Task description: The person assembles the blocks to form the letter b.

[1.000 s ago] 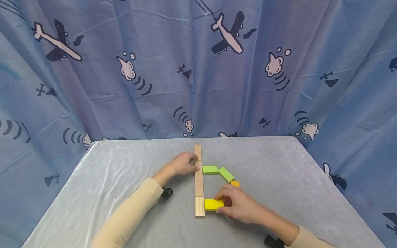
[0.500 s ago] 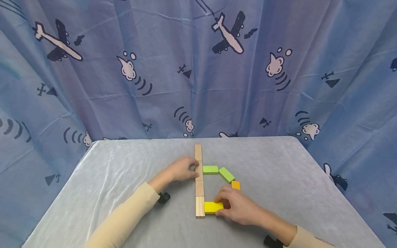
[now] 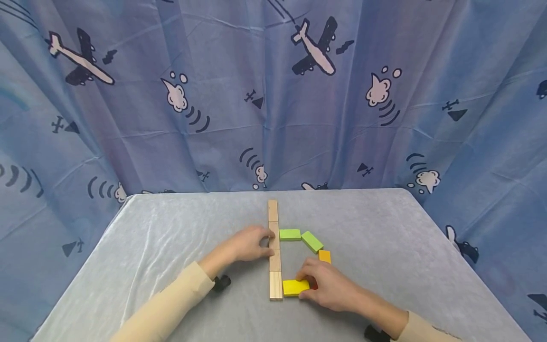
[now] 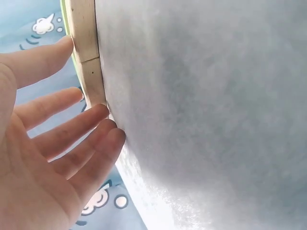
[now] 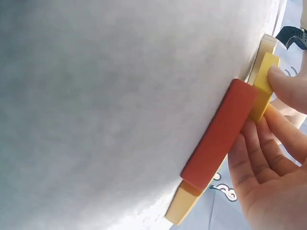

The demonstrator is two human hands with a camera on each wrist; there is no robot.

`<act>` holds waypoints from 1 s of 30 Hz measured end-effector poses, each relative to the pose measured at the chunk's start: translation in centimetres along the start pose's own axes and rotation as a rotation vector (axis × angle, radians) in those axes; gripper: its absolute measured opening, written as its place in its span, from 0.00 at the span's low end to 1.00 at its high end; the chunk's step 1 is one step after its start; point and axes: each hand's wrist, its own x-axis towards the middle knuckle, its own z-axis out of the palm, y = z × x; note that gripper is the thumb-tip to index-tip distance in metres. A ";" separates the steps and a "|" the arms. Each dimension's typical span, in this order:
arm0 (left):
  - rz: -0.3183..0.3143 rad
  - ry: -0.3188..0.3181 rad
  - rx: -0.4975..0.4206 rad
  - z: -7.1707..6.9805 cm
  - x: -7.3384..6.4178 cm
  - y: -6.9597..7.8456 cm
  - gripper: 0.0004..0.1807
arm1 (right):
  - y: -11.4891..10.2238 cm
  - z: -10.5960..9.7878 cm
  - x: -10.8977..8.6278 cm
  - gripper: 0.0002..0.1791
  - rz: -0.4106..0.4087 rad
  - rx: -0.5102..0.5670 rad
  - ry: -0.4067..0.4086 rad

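Several plain wooden blocks (image 3: 274,236) lie end to end in a straight row. My left hand (image 3: 249,243) is at the row's left side, fingers loosely extended and fingertips right at the wood; the left wrist view has its thumb at a wooden block's (image 4: 85,33) edge. Near the row's close end, my right hand (image 3: 329,287) pinches a yellow block (image 3: 294,288) between thumb and fingers, a narrow gap from the row. A red block (image 5: 218,136) lies beside the yellow one in the right wrist view; my right hand mostly hides it in the head view.
A green block (image 3: 290,234) lies against the row's right side, and another green block (image 3: 312,242) slants away from it. An orange block (image 3: 325,256) follows, continuing the curve. The grey cloth-covered table (image 3: 192,213) ends at a blue patterned curtain (image 3: 222,95).
My left hand has slid along the wooden row toward the near side. My right hand has shifted the yellow block slightly nearer, and a thin gap now shows between it and the row.
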 end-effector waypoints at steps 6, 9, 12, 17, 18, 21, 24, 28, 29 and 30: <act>0.009 0.002 0.028 0.1 -0.8 0.3 0.28 | 0.2 0.1 -0.1 0.14 0.011 -0.010 -0.016; 0.019 -0.007 0.032 0.1 -1.3 0.4 0.32 | 0.3 0.2 0.0 0.14 0.012 -0.017 -0.018; 0.024 -0.032 0.028 0.1 -1.6 0.4 0.37 | 0.5 0.3 0.0 0.14 0.013 -0.028 -0.023; 0.004 -0.084 0.031 0.2 -2.1 0.5 0.47 | 0.6 0.4 0.0 0.14 0.002 -0.038 -0.024; 0.000 -0.089 0.032 0.2 -2.1 0.5 0.48 | 0.6 0.4 0.0 0.14 0.000 -0.038 -0.025; -0.004 -0.092 0.035 0.2 -2.2 0.7 0.48 | 0.5 0.3 0.0 0.14 0.002 -0.034 -0.032; -0.009 -0.090 0.046 0.2 -2.3 0.8 0.46 | 0.4 0.3 0.0 0.14 0.009 -0.032 -0.041; -0.018 -0.091 0.062 0.2 -2.3 1.0 0.45 | 0.3 0.2 0.0 0.14 0.014 -0.038 -0.050; -0.020 -0.094 0.061 0.2 -2.4 1.1 0.45 | 0.3 0.2 0.0 0.14 0.016 -0.039 -0.053; -0.020 -0.096 0.061 0.2 -2.4 1.2 0.45 | 0.2 0.2 0.0 0.14 0.017 -0.040 -0.054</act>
